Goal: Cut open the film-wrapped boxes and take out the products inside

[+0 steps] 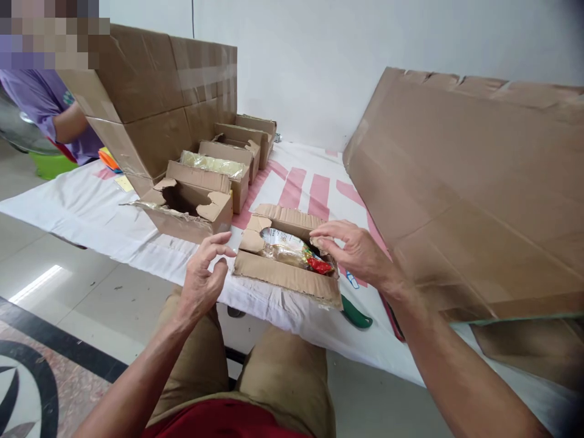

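Observation:
A small open cardboard box (283, 271) lies in front of me at the table's edge, its side flaps folded outward. Inside it are clear-wrapped packets (286, 243) with a white printed label and a red and yellow end. My right hand (349, 243) pinches the box's right end flap between thumb and fingers. Beside the left end hovers my left hand (210, 271), fingers curved and apart, holding nothing. From under the box's right corner sticks a green handle (356, 313); what it belongs to is hidden.
Several open cardboard boxes (187, 210) form a row at the left, before a tall stack of cartons (150, 91). A large cardboard sheet (474, 194) leans at the right. A white and pink cloth (292, 188) covers the table. Another person (59, 115) is at the far left.

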`<action>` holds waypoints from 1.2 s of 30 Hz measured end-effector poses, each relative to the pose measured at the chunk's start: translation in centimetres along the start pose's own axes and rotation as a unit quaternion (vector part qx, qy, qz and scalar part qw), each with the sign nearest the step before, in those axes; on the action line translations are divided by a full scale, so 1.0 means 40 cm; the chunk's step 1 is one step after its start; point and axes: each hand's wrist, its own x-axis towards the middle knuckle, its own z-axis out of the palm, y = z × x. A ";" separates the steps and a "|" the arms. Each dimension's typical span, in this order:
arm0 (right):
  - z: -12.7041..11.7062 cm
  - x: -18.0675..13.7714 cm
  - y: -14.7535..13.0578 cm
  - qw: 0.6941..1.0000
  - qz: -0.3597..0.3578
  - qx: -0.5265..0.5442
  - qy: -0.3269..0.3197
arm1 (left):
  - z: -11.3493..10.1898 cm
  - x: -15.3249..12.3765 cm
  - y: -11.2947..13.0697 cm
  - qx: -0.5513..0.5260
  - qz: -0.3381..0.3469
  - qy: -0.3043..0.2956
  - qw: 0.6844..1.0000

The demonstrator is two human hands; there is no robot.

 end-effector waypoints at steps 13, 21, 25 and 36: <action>0.052 -0.028 -0.028 0.993 0.082 -0.002 -0.080 | 0.110 0.129 0.070 0.219 0.143 -0.262 0.929; 0.061 -0.062 -0.022 0.991 0.126 0.004 -0.047 | 0.106 0.071 0.074 0.263 0.111 -0.190 0.939; 0.062 -0.066 -0.025 0.989 0.128 -0.026 -0.068 | 0.094 0.055 0.049 0.256 0.035 -0.147 0.955; 0.038 -0.024 -0.070 0.986 0.089 -0.108 -0.091 | 0.111 0.021 0.006 0.040 -0.120 -0.102 0.987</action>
